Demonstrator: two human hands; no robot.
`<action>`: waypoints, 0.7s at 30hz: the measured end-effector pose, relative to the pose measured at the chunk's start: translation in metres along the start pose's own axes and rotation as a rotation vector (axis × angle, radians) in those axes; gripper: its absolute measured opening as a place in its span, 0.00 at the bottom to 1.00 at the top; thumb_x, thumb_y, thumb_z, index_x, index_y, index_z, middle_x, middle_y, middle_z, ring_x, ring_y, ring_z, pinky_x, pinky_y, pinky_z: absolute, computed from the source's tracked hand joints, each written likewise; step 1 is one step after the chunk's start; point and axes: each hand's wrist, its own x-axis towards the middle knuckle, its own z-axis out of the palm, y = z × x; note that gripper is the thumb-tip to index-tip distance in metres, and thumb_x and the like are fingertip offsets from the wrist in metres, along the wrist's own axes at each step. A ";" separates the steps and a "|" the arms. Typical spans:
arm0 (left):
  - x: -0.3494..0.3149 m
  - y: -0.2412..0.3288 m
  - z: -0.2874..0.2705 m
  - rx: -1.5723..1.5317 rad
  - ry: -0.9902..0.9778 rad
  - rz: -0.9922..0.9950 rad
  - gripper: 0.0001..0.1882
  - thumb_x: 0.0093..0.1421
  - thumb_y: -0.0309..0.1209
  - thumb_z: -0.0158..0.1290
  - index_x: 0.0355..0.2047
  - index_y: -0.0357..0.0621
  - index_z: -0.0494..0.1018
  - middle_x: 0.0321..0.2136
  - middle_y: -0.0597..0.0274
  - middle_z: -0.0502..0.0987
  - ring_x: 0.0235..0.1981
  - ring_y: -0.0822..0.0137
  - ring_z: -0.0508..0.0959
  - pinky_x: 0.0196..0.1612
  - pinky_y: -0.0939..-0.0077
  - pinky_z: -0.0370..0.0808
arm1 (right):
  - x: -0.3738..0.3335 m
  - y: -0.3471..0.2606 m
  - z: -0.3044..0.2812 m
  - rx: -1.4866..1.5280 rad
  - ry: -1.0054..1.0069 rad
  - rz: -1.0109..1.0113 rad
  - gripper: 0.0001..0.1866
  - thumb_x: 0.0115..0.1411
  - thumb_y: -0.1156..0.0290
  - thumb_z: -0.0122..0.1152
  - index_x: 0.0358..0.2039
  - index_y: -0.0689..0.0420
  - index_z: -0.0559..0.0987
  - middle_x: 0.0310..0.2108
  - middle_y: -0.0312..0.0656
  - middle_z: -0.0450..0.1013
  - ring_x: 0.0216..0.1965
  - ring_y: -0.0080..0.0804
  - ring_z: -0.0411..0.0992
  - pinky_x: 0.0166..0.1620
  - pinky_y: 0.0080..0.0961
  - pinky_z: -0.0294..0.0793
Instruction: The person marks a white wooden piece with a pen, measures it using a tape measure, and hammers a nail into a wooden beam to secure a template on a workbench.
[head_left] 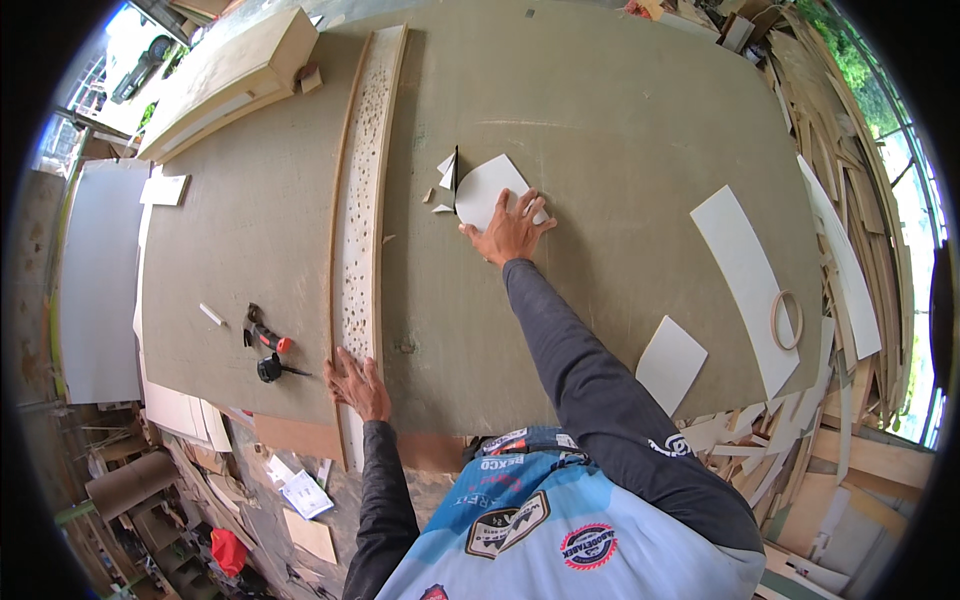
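My right hand (pixel 512 232) is spread over the lower right part of a white sheet piece (pixel 487 187) with a rounded left edge, which lies on the big grey-brown table (pixel 600 120). A thin black strip (pixel 456 170) runs along that rounded edge; I cannot make out what it is. Small white offcuts (pixel 446 172) lie just left of it. My left hand (pixel 362 387) rests with fingers apart on the near end of a long, narrow wooden board (pixel 365 180) with a speckled face and raised side edges. Neither hand is wrapped round anything.
Left of the board lie a red-and-black hand tool (pixel 266 333), a black tape measure (pixel 270 369) and a white stick (pixel 211 314). A wooden box (pixel 235 85) stands far left. White panels (pixel 745 285) (pixel 672 365) and a ring (pixel 786 320) lie right; timber (pixel 850 130) is stacked beyond.
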 end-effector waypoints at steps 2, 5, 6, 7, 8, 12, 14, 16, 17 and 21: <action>0.000 -0.001 -0.001 -0.002 -0.003 -0.013 0.37 0.66 0.53 0.46 0.71 0.52 0.57 0.71 0.38 0.47 0.72 0.42 0.46 0.69 0.40 0.35 | -0.001 -0.002 0.002 0.006 0.004 0.001 0.57 0.46 0.31 0.66 0.68 0.55 0.60 0.69 0.65 0.49 0.69 0.64 0.49 0.60 0.81 0.49; -0.001 0.002 -0.002 0.020 -0.020 -0.027 0.37 0.66 0.53 0.46 0.71 0.52 0.57 0.71 0.37 0.46 0.72 0.42 0.45 0.69 0.39 0.36 | -0.003 -0.007 0.000 -0.001 -0.001 0.026 0.58 0.47 0.28 0.63 0.68 0.57 0.59 0.68 0.66 0.48 0.68 0.64 0.47 0.59 0.81 0.49; -0.002 0.002 -0.003 0.027 -0.025 -0.023 0.37 0.66 0.53 0.46 0.71 0.51 0.57 0.71 0.37 0.47 0.72 0.42 0.45 0.69 0.39 0.36 | -0.004 -0.008 -0.001 0.010 -0.020 0.047 0.58 0.47 0.29 0.64 0.68 0.57 0.60 0.69 0.66 0.48 0.69 0.64 0.48 0.59 0.80 0.49; -0.002 0.003 -0.004 0.031 -0.028 -0.023 0.37 0.66 0.53 0.46 0.71 0.51 0.57 0.71 0.37 0.47 0.72 0.41 0.45 0.69 0.39 0.36 | -0.005 -0.010 -0.007 0.023 -0.034 0.070 0.58 0.47 0.30 0.65 0.68 0.58 0.60 0.69 0.67 0.49 0.69 0.64 0.49 0.59 0.80 0.50; -0.001 0.003 -0.004 0.036 -0.027 -0.026 0.37 0.66 0.53 0.46 0.71 0.50 0.57 0.70 0.37 0.47 0.72 0.41 0.45 0.69 0.39 0.36 | -0.005 -0.013 -0.011 0.037 -0.050 0.088 0.58 0.46 0.31 0.66 0.67 0.58 0.60 0.69 0.68 0.49 0.69 0.65 0.49 0.60 0.79 0.51; -0.001 0.006 -0.006 0.023 -0.040 -0.038 0.38 0.65 0.54 0.46 0.71 0.51 0.57 0.71 0.38 0.46 0.71 0.41 0.46 0.68 0.38 0.38 | -0.005 -0.016 -0.016 0.053 -0.065 0.127 0.59 0.47 0.32 0.66 0.68 0.61 0.60 0.70 0.68 0.48 0.69 0.65 0.51 0.60 0.77 0.52; -0.001 0.011 -0.009 0.019 -0.053 -0.063 0.38 0.65 0.55 0.47 0.71 0.52 0.58 0.71 0.39 0.46 0.72 0.41 0.46 0.68 0.38 0.40 | -0.006 -0.017 -0.019 0.057 -0.085 0.166 0.59 0.47 0.32 0.66 0.68 0.63 0.60 0.70 0.67 0.48 0.69 0.64 0.51 0.60 0.76 0.53; 0.000 0.008 -0.009 0.019 -0.050 -0.060 0.38 0.65 0.55 0.47 0.71 0.52 0.58 0.71 0.40 0.46 0.72 0.42 0.46 0.69 0.39 0.40 | -0.009 -0.017 -0.024 0.061 -0.097 0.190 0.60 0.47 0.32 0.66 0.67 0.66 0.59 0.70 0.66 0.49 0.70 0.64 0.51 0.61 0.75 0.53; 0.000 0.007 -0.009 0.020 -0.050 -0.059 0.38 0.65 0.54 0.47 0.71 0.52 0.58 0.71 0.40 0.47 0.72 0.42 0.46 0.69 0.39 0.40 | -0.010 -0.015 -0.026 0.075 -0.104 0.199 0.60 0.47 0.31 0.66 0.67 0.66 0.60 0.70 0.66 0.49 0.70 0.63 0.51 0.61 0.75 0.54; -0.001 -0.003 -0.009 -0.093 0.025 -0.046 0.36 0.62 0.48 0.52 0.68 0.48 0.62 0.70 0.42 0.50 0.71 0.44 0.49 0.69 0.40 0.38 | -0.025 -0.003 -0.041 0.162 -0.093 0.231 0.62 0.43 0.29 0.67 0.66 0.66 0.62 0.68 0.64 0.53 0.68 0.62 0.54 0.59 0.74 0.56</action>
